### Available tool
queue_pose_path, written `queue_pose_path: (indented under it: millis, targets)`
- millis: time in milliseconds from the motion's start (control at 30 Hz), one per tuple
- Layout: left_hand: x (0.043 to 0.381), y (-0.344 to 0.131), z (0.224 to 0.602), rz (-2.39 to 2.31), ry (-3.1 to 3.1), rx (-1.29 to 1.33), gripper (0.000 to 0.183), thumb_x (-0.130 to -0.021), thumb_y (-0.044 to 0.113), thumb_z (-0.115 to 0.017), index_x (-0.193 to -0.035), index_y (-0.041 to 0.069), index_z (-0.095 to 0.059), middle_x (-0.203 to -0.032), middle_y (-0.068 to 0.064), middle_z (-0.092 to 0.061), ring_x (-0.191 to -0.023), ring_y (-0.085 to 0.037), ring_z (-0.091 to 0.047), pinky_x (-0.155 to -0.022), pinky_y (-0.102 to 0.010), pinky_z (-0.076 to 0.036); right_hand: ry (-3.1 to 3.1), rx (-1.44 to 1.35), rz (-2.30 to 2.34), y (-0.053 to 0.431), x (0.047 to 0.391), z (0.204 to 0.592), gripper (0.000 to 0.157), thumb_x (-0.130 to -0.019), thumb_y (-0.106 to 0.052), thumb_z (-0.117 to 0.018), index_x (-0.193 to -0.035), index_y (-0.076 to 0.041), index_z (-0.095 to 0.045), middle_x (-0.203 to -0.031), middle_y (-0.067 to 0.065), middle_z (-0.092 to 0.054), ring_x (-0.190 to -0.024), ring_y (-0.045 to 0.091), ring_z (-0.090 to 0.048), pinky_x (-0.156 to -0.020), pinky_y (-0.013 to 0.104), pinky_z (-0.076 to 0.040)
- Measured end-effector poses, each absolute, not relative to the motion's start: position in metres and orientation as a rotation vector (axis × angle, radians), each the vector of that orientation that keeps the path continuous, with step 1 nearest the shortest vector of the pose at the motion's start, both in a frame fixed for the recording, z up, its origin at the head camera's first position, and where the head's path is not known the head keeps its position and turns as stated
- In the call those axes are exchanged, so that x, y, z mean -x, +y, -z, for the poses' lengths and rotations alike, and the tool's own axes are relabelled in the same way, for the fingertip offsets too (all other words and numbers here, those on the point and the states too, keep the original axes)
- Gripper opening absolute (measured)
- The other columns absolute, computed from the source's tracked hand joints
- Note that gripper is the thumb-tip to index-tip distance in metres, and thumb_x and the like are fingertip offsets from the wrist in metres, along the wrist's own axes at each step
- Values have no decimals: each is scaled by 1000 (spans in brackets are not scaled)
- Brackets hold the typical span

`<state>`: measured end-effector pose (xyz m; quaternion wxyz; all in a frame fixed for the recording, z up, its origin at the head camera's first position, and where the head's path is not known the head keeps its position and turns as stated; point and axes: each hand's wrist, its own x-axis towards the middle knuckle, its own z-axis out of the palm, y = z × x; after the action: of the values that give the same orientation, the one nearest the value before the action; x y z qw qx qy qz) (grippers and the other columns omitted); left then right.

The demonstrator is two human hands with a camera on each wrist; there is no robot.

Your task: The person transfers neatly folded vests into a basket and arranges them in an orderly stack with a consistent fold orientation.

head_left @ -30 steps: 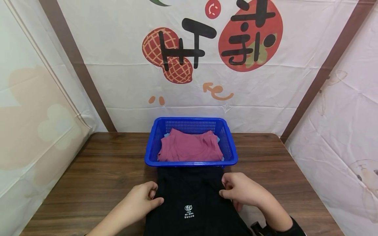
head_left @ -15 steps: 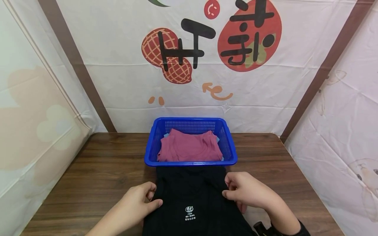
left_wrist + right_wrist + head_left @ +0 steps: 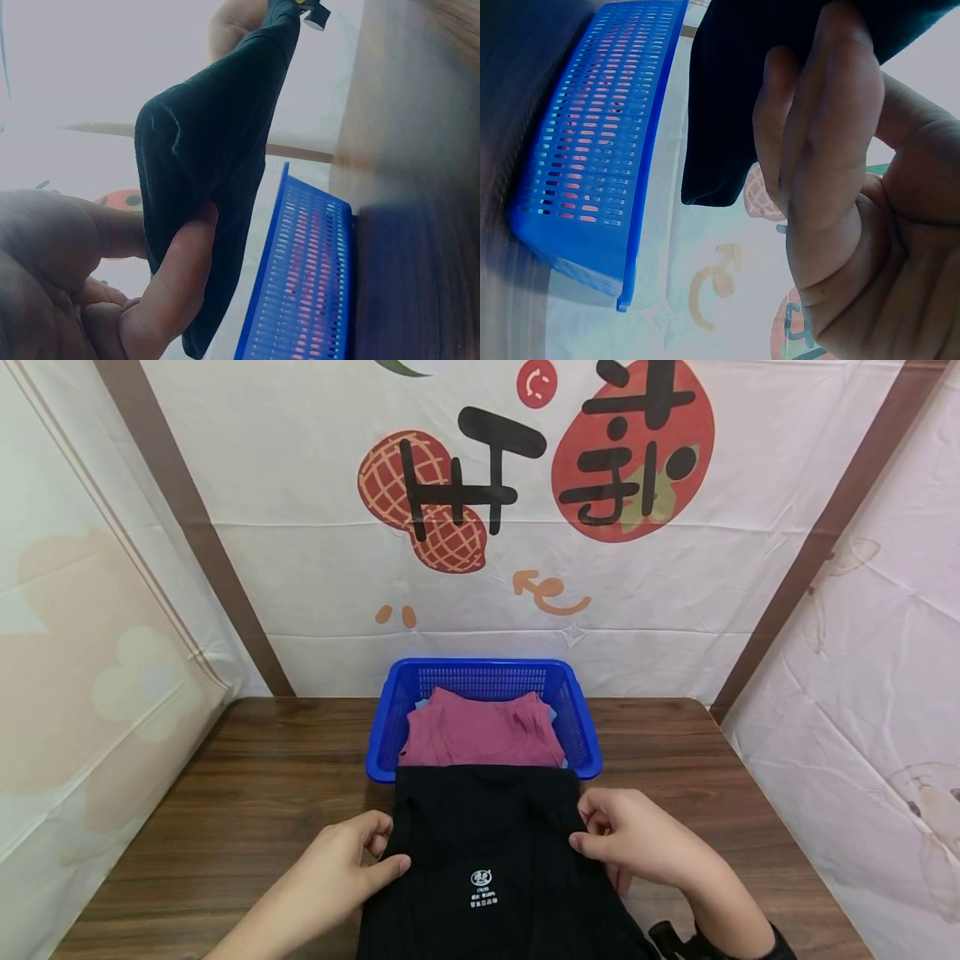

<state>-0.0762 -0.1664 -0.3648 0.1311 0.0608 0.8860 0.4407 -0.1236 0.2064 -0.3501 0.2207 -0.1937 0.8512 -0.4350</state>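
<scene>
A black folded shirt [image 3: 472, 835] with a small white printed label faces me in the head view. My left hand [image 3: 347, 864] pinches its left edge, thumb on the near face. At the opposite edge my right hand [image 3: 637, 839] pinches the cloth the same way. The shirt's far edge overlaps the front rim of a blue plastic basket [image 3: 588, 727]. Inside the basket lies a folded pink garment [image 3: 480, 727], with bits of light blue cloth showing at its sides. In the left wrist view the black shirt [image 3: 210, 150] hangs above table height between thumb and fingers.
The basket stands at the back of a brown wooden table [image 3: 285, 777], close to a white printed fabric wall [image 3: 315, 585]. More fabric walls rise on the left and right. A dark object [image 3: 663, 935] sits by my right wrist.
Both hands have raised the black shirt slightly and moved it forward. Its far edge, earlier below the basket's front rim in the view, now covers part of that rim. The basket stays put.
</scene>
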Motion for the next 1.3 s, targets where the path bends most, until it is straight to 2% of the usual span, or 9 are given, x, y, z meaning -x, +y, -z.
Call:
queue_pose_path:
  millis: [233,400,633,800,1033,1100,1300]
  targets:
    - [82,-167,364,-1270,2616,-183,34,-91,27,-78,-108,4,-59,-92,-6,-57,-50,-14,-59,-51,-29,-51,2374,523,1207,207,127,350,28,-96,-28,-73,-96,-4,-57,-63,7,-63,-45,29,-64,-47,42,-56]
    - [85,-165,362,-1311,2601,-107,40,-92,25,-78,-118,1,-59,-100,-9,-58,-51,-18,-61,-51,-32,-53,2380,506,1239,208,132,353,28,-96,-28,-73,-99,-4,-58,-65,6,-61,-46,30,-63,-47,45,-55]
    - [91,-164,363,-1251,2675,-72,43,-92,28,-78,-123,3,-61,-102,-6,-61,-56,-15,-61,-66,-29,-54,2405,495,1262,209,138,355,27,-97,-29,-71,-98,-5,-58,-67,4,-58,-49,28,-61,-45,42,-54]
    - [95,-164,365,-1328,2623,-68,43,-92,26,-78,-124,3,-61,-102,-8,-61,-53,-18,-62,-54,-32,-54,2409,477,1286,209,141,356,27,-98,-29,-71,-100,-5,-59,-69,5,-59,-49,26,-60,-45,43,-54]
    - [100,-162,364,-1345,2621,-64,37,-94,24,-76,-123,5,-62,-101,-7,-60,-59,-15,-63,-59,-30,-54,2438,470,1308,209,144,356,26,-98,-29,-71,-101,-6,-60,-72,6,-59,-50,28,-59,-47,46,-55]
    - [102,-162,364,-1370,2601,-55,38,-94,23,-76,-124,4,-61,-102,-8,-59,-55,-17,-63,-54,-33,-54,2451,473,1312,209,145,357,25,-98,-29,-71,-101,-7,-60,-73,5,-59,-50,30,-59,-47,46,-55]
    - [104,-161,364,-1395,2594,-54,40,-94,23,-76,-125,3,-60,-103,-9,-58,-52,-19,-61,-49,-36,-54,2480,488,1306,209,149,357,24,-98,-29,-70,-100,-7,-60,-73,5,-60,-51,32,-59,-46,43,-55]
